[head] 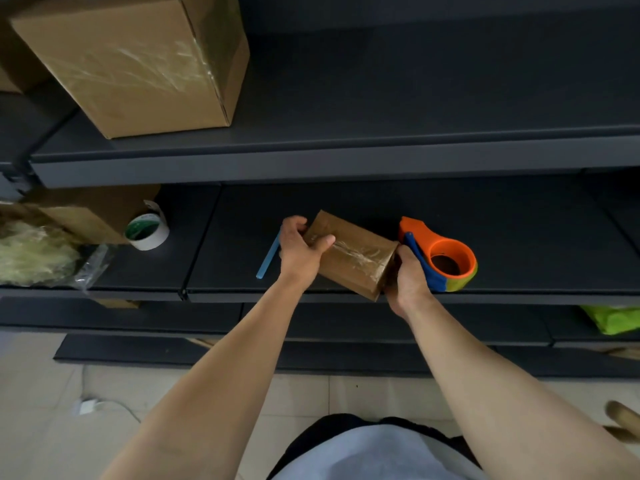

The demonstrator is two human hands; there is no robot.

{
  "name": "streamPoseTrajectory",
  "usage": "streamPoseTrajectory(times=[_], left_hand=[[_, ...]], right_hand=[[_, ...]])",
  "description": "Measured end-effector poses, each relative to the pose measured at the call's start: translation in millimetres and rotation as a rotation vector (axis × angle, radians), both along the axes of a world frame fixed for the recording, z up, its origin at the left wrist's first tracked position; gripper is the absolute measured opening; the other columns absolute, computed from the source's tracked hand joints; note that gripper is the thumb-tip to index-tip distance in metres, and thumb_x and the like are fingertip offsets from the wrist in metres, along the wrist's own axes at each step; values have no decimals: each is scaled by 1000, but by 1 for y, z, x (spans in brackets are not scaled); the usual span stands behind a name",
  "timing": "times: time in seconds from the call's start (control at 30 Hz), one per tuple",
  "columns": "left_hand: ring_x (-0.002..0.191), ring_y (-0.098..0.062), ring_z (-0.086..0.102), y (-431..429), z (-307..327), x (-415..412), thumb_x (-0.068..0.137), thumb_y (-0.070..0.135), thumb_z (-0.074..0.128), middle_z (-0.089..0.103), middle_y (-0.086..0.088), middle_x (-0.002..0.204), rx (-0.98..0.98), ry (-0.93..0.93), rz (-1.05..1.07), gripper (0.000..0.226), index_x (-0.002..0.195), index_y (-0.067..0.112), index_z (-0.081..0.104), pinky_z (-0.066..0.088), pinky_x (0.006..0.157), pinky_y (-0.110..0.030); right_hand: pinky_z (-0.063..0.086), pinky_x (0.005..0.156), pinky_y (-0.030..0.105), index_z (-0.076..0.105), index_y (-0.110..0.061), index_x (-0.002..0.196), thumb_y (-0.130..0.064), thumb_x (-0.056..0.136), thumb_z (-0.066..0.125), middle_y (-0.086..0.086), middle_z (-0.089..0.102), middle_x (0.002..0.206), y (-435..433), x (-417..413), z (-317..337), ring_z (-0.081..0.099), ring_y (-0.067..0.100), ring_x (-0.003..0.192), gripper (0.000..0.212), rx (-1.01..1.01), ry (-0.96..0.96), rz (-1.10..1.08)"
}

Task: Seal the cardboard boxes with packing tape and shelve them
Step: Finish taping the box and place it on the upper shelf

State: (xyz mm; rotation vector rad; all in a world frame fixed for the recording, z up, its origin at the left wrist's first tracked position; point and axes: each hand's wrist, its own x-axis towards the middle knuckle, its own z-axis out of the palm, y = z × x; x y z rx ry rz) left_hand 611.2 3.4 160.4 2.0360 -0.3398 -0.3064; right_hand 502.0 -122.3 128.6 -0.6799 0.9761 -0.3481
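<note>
A small cardboard box with clear tape across its top lies tilted on the dark middle shelf. My left hand grips its left end, thumb on top. My right hand holds its right end, fingers curled round the corner. An orange and blue tape dispenser lies on the shelf just right of the box, touching my right hand. A large taped cardboard box stands on the upper shelf at the left.
A white tape roll and a blue strip lie on the middle shelf, left of the box. Another carton and a bag of pale filler sit at far left. Something green lies on the lower shelf, right.
</note>
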Motion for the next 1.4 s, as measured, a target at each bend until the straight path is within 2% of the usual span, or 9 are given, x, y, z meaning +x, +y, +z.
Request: streamPoseTrajectory(times=[0.13, 0.27, 0.4, 0.6, 0.8, 0.9, 1.07, 1.23, 1.4], left_hand=[[114, -25, 38, -7, 5, -10, 90, 35, 58, 39, -7, 122, 297, -358, 8, 25, 105, 15, 54, 29, 98, -35], [120, -25, 39, -5, 9, -24, 83, 61, 52, 35, -7, 132, 209, -172, -145, 69, 133, 14, 40, 36, 102, -44], [126, -18, 36, 11, 3, -28, 63, 70, 64, 26, -2, 142, 92, 29, -248, 106, 146, 18, 24, 36, 101, -32], [120, -11, 47, 38, -18, -34, 60, 41, 85, 48, 4, 133, 134, 81, -191, 94, 139, 25, 36, 42, 100, -30], [114, -9, 47, 38, -6, -41, 65, 33, 84, 46, 4, 130, 83, 79, -155, 92, 142, 22, 34, 44, 92, -25], [108, -7, 54, 44, 2, -49, 67, 25, 84, 55, 11, 114, 11, 90, -129, 82, 135, 22, 37, 48, 84, -21], [100, -3, 54, 67, 22, -68, 70, 24, 82, 55, 16, 109, -77, 42, -134, 72, 129, 21, 40, 47, 78, -17], [107, -7, 56, 103, 48, -89, 73, 24, 80, 59, 8, 118, -163, -14, -205, 70, 132, 20, 43, 51, 86, -24], [112, -5, 52, 136, 77, -113, 77, 25, 77, 57, 8, 125, -198, -104, -288, 73, 139, 17, 40, 45, 81, -12]], right_hand=[[49, 91, 47, 51, -26, 133, -47, 86, 63, 5, 64, 122, -3, 2, 3, 61, 25, 110, 52, -42, -63, 76], [41, 103, 48, 37, -28, 142, -51, 74, 74, 0, 56, 131, 1, 8, 12, 53, 21, 118, 81, -277, -20, 142], [50, 92, 37, 54, -22, 124, -54, 52, 81, 3, 64, 121, 2, -1, 13, 62, 16, 105, 83, -311, -29, 326], [37, 107, 38, 45, -24, 137, -22, 70, 83, -3, 59, 127, 15, -12, -3, 51, 16, 120, 77, -544, 87, 640], [40, 94, 26, 47, -25, 135, -17, 79, 76, -6, 59, 122, 23, -21, 8, 51, 10, 113, 64, -705, 63, 545], [39, 85, 19, 49, -25, 131, -17, 78, 76, -12, 58, 113, 31, -28, 19, 52, 8, 109, 60, -814, 49, 500], [44, 100, 33, 46, -21, 137, -20, 77, 77, -3, 57, 128, 54, -44, 38, 51, 15, 119, 67, -926, 34, 433], [45, 93, 25, 45, -21, 138, -21, 78, 76, -6, 57, 128, 98, -71, 65, 52, 12, 118, 68, -965, -13, 308], [45, 99, 30, 42, -18, 141, -20, 80, 75, -3, 56, 131, 140, -104, 97, 51, 13, 120, 70, -1024, -57, 206]])
